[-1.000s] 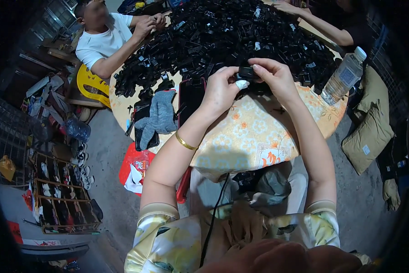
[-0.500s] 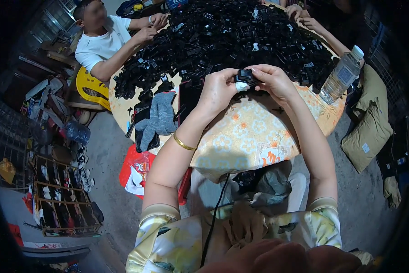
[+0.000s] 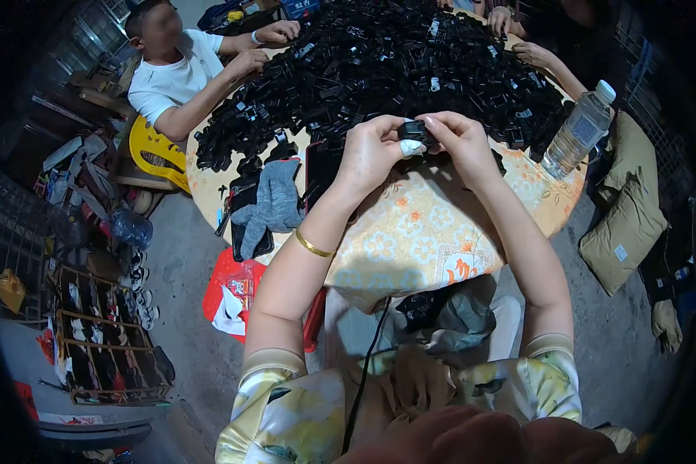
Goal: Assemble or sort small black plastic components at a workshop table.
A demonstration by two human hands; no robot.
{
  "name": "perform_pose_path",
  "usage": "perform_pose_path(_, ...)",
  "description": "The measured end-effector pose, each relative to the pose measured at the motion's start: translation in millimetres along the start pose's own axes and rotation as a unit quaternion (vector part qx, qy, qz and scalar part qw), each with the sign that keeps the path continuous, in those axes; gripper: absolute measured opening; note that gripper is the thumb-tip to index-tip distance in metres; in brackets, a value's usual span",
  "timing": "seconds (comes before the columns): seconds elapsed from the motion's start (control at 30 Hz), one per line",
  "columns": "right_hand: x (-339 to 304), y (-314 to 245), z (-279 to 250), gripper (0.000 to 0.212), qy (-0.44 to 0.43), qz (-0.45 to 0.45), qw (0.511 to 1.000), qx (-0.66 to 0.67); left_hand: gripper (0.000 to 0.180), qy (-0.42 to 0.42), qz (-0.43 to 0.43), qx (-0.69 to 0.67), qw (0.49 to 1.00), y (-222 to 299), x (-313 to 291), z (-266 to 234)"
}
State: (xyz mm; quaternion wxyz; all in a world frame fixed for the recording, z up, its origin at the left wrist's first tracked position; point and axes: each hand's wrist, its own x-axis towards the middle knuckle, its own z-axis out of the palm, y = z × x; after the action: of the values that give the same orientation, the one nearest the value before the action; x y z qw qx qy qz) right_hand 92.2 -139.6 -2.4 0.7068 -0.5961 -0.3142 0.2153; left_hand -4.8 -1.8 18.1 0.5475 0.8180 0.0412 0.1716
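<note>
Above the near edge of the table, my left hand (image 3: 372, 155) pinches a small black plastic part (image 3: 414, 130). A white wrap (image 3: 411, 147) covers the left thumb. My right hand (image 3: 464, 147) closes thumb and fingertips on the part's right side, its other fingers curled. The fingers hide much of the part, so its exact kind does not show. Just beyond both hands spreads a large heap of similar black parts (image 3: 363, 69), some with shiny metal bits.
Grey knitted gloves (image 3: 277, 193) lie left on the patterned tablecloth (image 3: 402, 240). A plastic bottle (image 3: 578, 131) stands at the right edge. Co-workers' hands (image 3: 278, 32) reach the heap from the far sides. A red stool (image 3: 228, 294) and a shoe rack (image 3: 112, 340) are at left, khaki sacks (image 3: 626, 224) at right.
My right hand has turned slightly around the black part, its fingers more curled. The far-left person's hand has shifted right and the far-right person's hands have moved a little at the heap.
</note>
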Motion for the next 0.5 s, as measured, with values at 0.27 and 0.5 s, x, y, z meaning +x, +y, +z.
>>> perform_pose_path(0.27, -4, 5, 17, 0.024, 0.116, -0.224, 0.946, -0.201, 0.048, 0.000, -0.077, -0.340, 0.937, -6, 3, 1)
perform_pose_path(0.5, -4, -18, -7, 0.037, -0.081, -0.040, 0.995, -0.049, 0.047, 0.008, -0.002, -0.249, 0.968, 0, -2, -1)
